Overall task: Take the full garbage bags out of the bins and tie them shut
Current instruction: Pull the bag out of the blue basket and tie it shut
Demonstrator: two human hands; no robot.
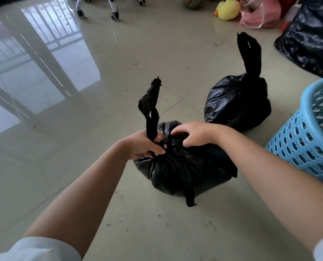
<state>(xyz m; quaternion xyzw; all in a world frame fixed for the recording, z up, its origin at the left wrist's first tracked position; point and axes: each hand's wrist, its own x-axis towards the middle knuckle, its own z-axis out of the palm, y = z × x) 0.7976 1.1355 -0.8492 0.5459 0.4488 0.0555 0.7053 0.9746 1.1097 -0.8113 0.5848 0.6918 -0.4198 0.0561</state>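
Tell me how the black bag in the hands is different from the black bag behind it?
The near bag is gripped at its neck by the left hand and right hand; the far bag sits untouched. The near bag's one strip stands twisted and another lies on the floor; the far bag's stand together. Both are black, full, and on the floor.

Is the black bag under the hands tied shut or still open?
Gathered shut at the neck, knot unfinished: the left hand grips one handle strip, the right hand pinches the near bag at the knot.
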